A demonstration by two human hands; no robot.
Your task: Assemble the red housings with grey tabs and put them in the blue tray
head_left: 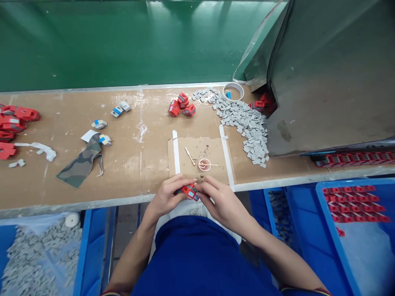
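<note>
At the front edge of the cardboard-covered table point(154, 164), my left hand point(171, 192) is closed on a small red toy part point(189, 190) with grey and light-blue areas. My right hand point(216, 197) has its fingers pinched at the part's right end; whatever lies between those fingertips is too small to tell. Just beyond my hands are a small round dish point(204, 165) with a thin white stick across it, a pale pointed tool point(189, 156) and tiny scattered bits. White tape strips point(176, 152) run along both sides of this cardboard piece.
Grey tiles point(243, 121) are heaped at the right, beside a tape roll point(233, 91). Red parts point(183, 100) sit at the back, more at the far left. A camouflage cloth point(82, 162) lies left. Blue bins point(342, 246) flank me below; a large metal panel point(333, 78) stands right.
</note>
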